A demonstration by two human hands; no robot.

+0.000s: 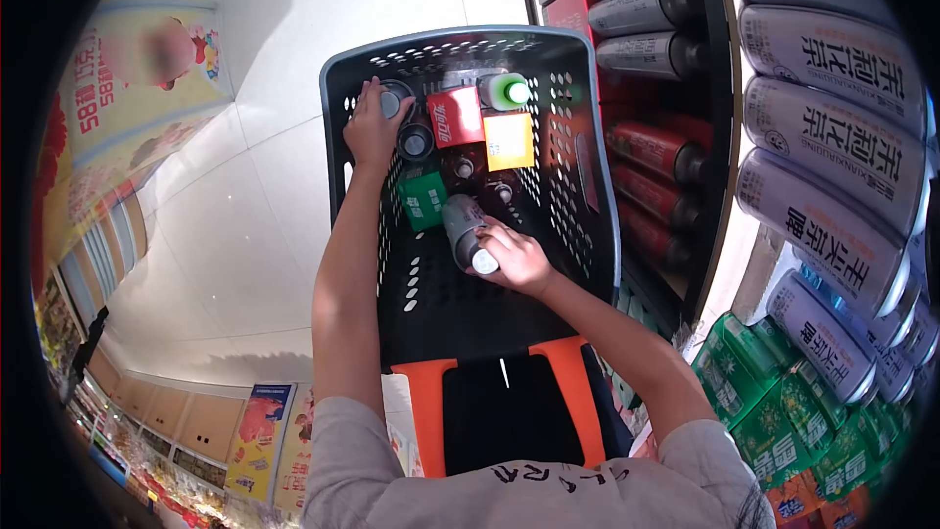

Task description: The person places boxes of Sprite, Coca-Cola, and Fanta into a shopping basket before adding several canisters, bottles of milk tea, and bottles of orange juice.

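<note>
Inside the black basket (460,318), my left hand (370,127) has its fingers around the top of a dark can (392,104) in the far left corner. My right hand (516,257) grips a tilted silver-grey can (463,218) near the basket's middle. Beside it lies a green box (423,200). Between the hands are another dark can (415,142), a red box (455,118) and a yellow box (509,141). A green-capped container (505,91) sits at the far right, and dark bottles stand near the centre.
Orange handles (428,411) extend from the basket's near edge. Shelves on the right hold red cans (654,150), large silver cans (832,127) and green packs (774,392). Pale floor (264,225) and a yellow poster display (147,69) lie to the left.
</note>
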